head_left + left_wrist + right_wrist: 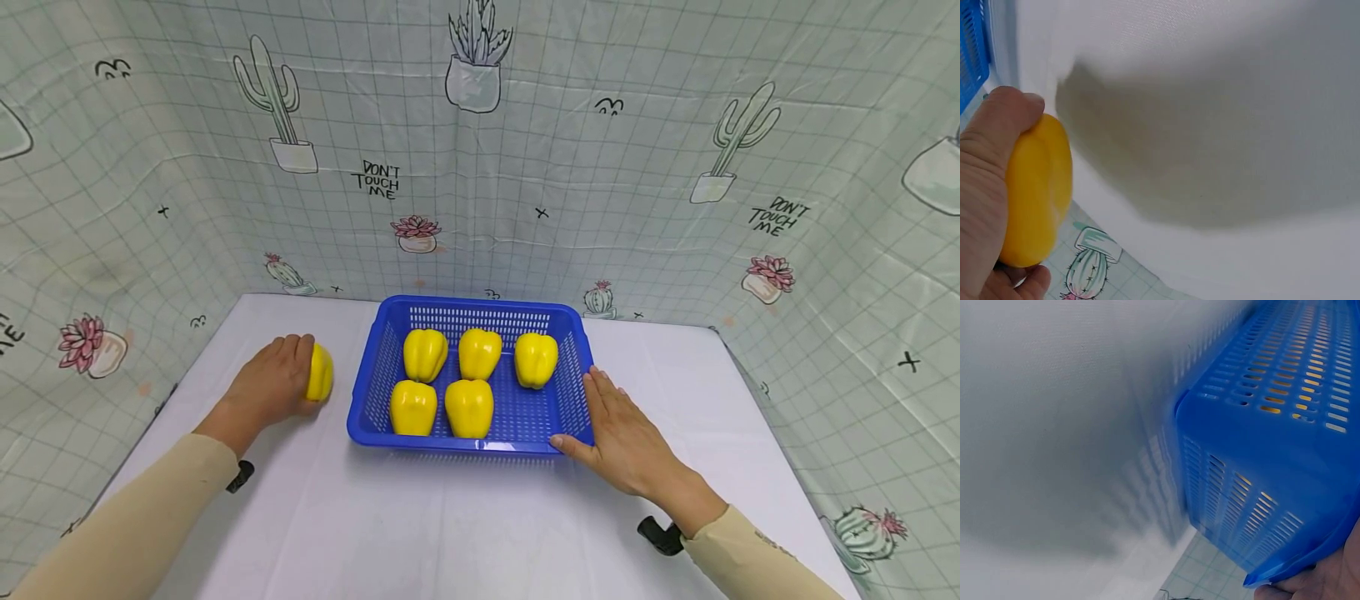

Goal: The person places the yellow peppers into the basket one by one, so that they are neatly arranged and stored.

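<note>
In the head view my left hand (277,379) grips a yellow bell pepper (320,372) to the left of a blue plastic basket (480,447). The left wrist view has the thumb on one end of this pepper (1038,187) and curled fingers at the other. Inside the basket sit several more yellow bell peppers, three along the back and two in front. My right hand (630,442) rests against the basket's right end, fingers straight along the rim and thumb over the front corner. Seen from the right wrist, the fingers (1310,584) lie at the rim of the slotted basket (1260,444).
A white cloth covers the table (480,533). Behind and at both sides hangs a curtain (525,167) with a grid and cactus print. A dark strap piece (660,536) shows by the right wrist, another (241,477) by the left.
</note>
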{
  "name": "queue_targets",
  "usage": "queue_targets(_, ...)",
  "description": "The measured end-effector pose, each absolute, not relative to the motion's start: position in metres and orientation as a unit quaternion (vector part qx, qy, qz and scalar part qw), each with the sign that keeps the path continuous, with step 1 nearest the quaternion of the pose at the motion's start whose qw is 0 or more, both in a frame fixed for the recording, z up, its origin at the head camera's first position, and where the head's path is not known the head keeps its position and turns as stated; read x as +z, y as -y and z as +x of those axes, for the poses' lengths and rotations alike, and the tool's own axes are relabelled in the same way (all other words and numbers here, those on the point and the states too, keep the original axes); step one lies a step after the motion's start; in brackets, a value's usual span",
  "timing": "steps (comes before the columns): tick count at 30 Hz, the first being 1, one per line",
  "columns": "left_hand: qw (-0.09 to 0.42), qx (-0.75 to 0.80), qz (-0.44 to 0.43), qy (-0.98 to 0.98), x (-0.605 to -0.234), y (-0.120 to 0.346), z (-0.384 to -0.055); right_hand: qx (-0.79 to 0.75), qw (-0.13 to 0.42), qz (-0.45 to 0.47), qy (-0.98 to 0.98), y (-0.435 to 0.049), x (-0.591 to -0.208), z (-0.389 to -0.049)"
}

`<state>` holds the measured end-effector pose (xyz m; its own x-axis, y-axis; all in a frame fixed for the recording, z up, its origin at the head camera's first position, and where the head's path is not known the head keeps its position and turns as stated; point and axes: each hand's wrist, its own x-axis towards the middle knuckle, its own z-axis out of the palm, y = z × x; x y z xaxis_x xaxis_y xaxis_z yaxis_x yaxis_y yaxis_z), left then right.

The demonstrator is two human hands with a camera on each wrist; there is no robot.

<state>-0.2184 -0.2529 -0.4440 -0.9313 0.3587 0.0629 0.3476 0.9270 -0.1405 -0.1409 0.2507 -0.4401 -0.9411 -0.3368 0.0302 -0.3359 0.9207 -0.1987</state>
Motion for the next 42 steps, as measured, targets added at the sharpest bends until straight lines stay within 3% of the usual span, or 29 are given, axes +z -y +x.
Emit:
queue_targets(5, 0.068, 0.056, -0.185, 0.979, -0.438, 0.252, -0.218, -0.102, 0.0, -0.17, -0.98, -0.251, -0.44, -0.141)
queue_targets(16, 0.173, 0.053, -0.223, 0.958, -0.409, 0.239, -0.22, -0.083, -0.002, -0.172, -0.982, -0.253, -0.438, -0.138)
queue_targets(29, 0.172, 0.053, -0.21, 0.961, -0.369, 0.199, -0.221, -0.082, -0.003, -0.171, -0.982, -0.252, -0.436, -0.137)
queue_targets(42, 0.191, 0.069, -0.276, 0.939, -0.356, 0.131, -0.227, -0.089, -0.008, -0.176, -0.98, -0.252, -0.439, -0.14)
